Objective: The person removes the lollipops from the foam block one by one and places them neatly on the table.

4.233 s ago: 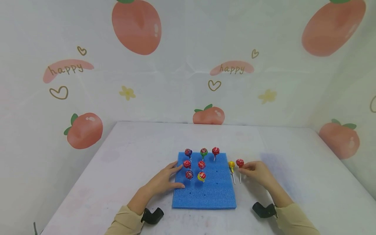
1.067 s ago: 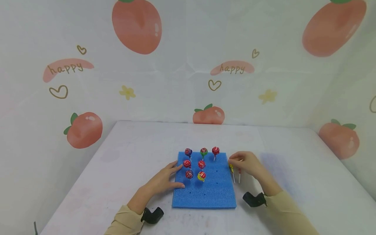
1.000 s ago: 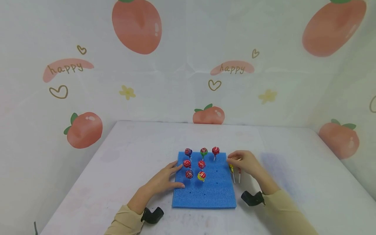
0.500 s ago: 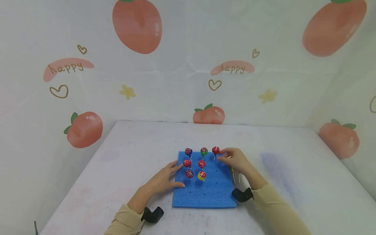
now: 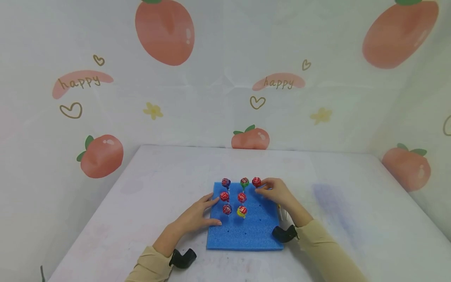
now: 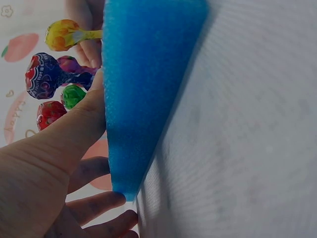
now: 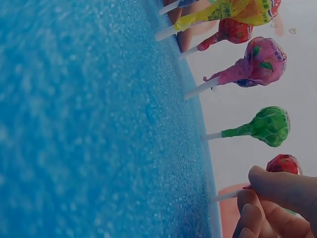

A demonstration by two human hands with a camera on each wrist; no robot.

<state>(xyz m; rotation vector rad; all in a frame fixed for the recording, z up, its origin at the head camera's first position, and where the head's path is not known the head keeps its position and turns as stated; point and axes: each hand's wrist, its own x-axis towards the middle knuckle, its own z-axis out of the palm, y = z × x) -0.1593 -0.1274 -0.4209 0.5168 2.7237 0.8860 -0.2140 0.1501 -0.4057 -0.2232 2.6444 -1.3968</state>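
A blue foam board (image 5: 246, 241) lies on the table, with several wrapped lollipops standing in it on their sticks. At its back right corner my right hand (image 5: 280, 194) pinches the red lollipop (image 5: 256, 181) below its head. From the right wrist view, thumb and fingers close on that lollipop's lower wrapper, and its white stick (image 7: 229, 196) meets the foam. My left hand (image 5: 195, 215) rests against the board's left edge, fingers spread; in the left wrist view its thumb (image 6: 81, 111) touches the top face. A green lollipop (image 5: 244, 182) stands beside the red one.
Sticks (image 5: 283, 213) of two loose lollipops show right of the board; their heads are mostly hidden behind my right hand. Small holes dot the board's front and right part. A printed cloth wall (image 5: 197, 117) stands behind the white table (image 5: 169, 168).
My right hand has moved left from the loose lollipops to the corner red lollipop and taken hold of it. That lollipop's head has shifted slightly left. The left hand stays in place.
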